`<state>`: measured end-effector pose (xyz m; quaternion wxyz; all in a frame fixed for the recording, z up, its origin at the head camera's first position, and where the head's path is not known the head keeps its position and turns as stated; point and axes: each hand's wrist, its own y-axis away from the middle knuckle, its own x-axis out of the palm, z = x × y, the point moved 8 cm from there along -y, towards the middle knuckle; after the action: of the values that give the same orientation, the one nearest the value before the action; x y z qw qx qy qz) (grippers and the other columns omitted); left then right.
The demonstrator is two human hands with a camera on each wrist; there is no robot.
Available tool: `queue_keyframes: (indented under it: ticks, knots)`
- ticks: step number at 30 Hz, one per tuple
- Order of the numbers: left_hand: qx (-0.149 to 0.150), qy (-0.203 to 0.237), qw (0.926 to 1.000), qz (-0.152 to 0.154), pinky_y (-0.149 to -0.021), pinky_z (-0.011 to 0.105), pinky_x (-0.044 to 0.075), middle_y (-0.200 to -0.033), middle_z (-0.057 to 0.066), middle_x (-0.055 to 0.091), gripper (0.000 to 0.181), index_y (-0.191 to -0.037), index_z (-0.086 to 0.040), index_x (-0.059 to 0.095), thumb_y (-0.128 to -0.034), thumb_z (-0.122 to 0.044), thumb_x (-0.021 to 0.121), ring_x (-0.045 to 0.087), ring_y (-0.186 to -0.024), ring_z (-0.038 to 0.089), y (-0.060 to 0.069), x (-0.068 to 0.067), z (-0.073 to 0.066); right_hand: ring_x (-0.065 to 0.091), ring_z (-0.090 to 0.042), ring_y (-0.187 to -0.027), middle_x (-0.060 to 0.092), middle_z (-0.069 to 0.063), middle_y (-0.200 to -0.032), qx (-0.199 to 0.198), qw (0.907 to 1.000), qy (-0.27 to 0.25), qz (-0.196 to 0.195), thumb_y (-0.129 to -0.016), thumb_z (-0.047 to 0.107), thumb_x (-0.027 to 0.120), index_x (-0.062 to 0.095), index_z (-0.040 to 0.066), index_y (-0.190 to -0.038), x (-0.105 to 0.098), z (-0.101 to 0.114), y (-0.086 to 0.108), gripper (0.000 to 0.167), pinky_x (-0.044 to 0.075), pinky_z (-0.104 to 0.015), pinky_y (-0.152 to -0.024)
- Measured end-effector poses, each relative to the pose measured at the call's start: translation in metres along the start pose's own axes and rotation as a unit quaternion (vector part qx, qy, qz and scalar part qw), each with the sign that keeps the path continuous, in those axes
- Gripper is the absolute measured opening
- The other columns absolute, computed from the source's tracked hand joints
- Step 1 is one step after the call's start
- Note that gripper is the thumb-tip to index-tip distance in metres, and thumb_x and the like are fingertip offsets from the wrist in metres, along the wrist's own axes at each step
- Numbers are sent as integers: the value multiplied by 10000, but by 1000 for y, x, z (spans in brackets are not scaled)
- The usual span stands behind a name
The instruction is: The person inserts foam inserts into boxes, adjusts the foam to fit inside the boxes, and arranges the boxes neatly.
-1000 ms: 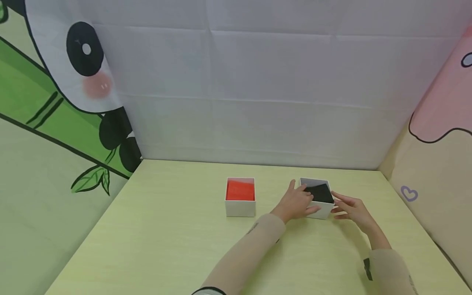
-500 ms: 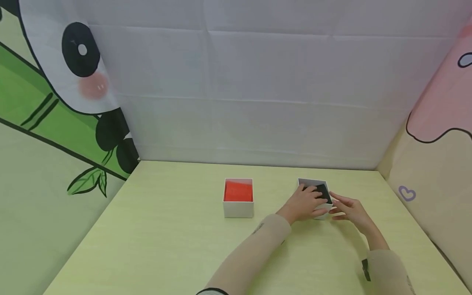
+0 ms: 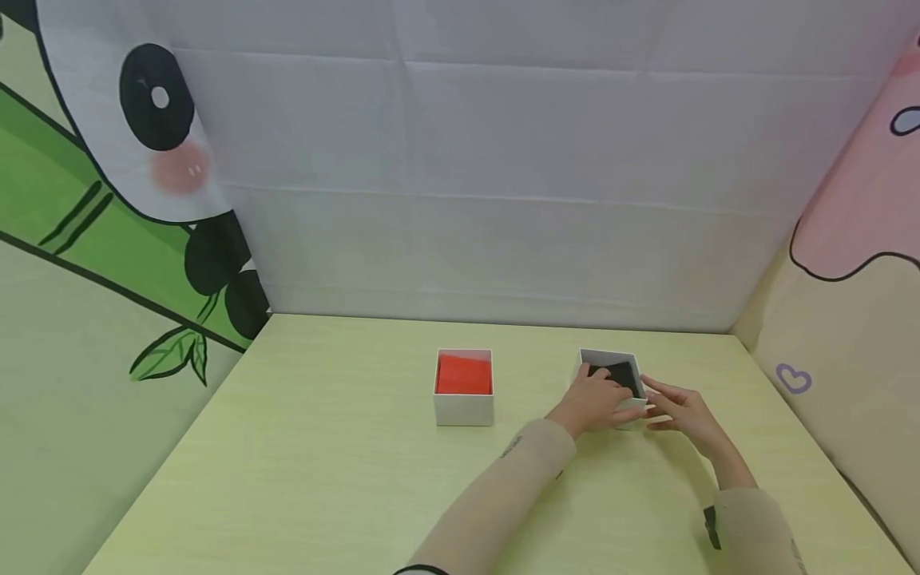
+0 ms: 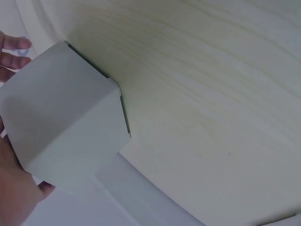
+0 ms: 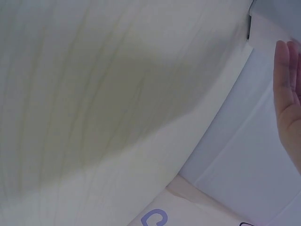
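Observation:
In the head view a white open-topped box [image 3: 602, 356] stands at the right with a flat black piece [image 3: 624, 374] inside. My left hand [image 3: 595, 398] lies over its left front; the bent fingers reach in and touch the black piece, partly covering it. The fingertips are hidden, and the thumb lies along the outer front wall. At the box's right side my right hand [image 3: 683, 409] rests its extended fingers near the front corner. The left wrist view has the white box [image 4: 66, 113] between my left hand [image 4: 16, 183] and the right hand's fingertips [image 4: 15, 60].
A second white box [image 3: 463, 410] stands to the left, with a flat red piece [image 3: 465, 375] inside. Both boxes are on a pale yellow table [image 3: 302, 447]. A white cloth [image 3: 496, 192] hangs behind its back edge, and a printed wall [image 3: 841, 359] borders the right.
My left hand has moved right and lower over the box, its fingers going inside. The black piece sits lower, no longer rising above the front rim. The right hand stays almost still.

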<state>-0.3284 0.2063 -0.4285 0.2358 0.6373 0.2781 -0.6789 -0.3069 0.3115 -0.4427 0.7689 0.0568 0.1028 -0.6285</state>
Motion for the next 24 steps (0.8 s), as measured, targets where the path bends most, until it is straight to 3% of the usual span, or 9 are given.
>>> queue_keyframes:
  ticks: [6,10,15,18,21,22,24]
  knots:
    - [-182,-20,9995,257,-999,420,157,-1177,-179,537,509,-1188,-366,554,-874,-630,253,330,-1218,109,-1,3,3,609,-115,-790,622,97,-897,-2,10000,6,35,-947,148,452,356,-66,-1298,1,0,-3,423,504,-366,-660]
    - [-184,-264,9993,192,-1016,435,150,-1319,-148,418,533,-1278,-381,465,-871,-637,236,236,-1283,132,0,1,6,608,-126,-792,616,100,-905,-44,10000,21,78,-948,134,445,393,-8,-1312,1,2,-3,395,502,-371,-664]
    - [-206,-457,9987,-85,-1011,441,171,-1384,-122,338,549,-1338,-381,379,-874,-632,228,203,-1300,151,8,-12,8,615,-178,-810,601,111,-929,27,9996,265,-57,-951,147,441,328,-86,-1305,-3,2,-4,439,501,-371,-667]
    - [-210,-558,9977,-312,-994,430,203,-1372,-104,361,535,-1334,-360,398,-882,-613,262,237,-1279,147,16,-23,8,615,-179,-802,616,-41,-985,90,9980,557,-286,-949,159,447,306,-127,-1292,-7,1,-2,468,504,-360,-661]
    - [-267,-539,9968,-529,-974,407,237,-1345,-95,394,504,-1314,-333,435,-891,-580,316,283,-1252,138,27,-32,12,600,-100,-780,590,-205,-1032,28,9925,1012,-687,-942,171,466,339,-143,-1277,-12,5,1,476,506,-317,-647]
    - [-297,-497,9964,-616,-965,401,253,-1334,-93,406,490,-1306,-325,448,-894,-565,338,299,-1243,134,31,-35,13,590,-58,-771,590,-211,-1034,-37,9887,1208,-887,-938,172,475,367,-144,-1265,-14,8,4,468,504,-291,-640]
    - [-377,-348,9954,-814,-946,388,281,-1310,-87,437,462,-1288,-305,476,-897,-533,380,337,-1220,130,41,-42,18,557,26,-733,630,-74,-983,-191,9765,1663,-1361,-923,183,506,439,-128,-1231,-18,17,9,443,490,-229,-610]
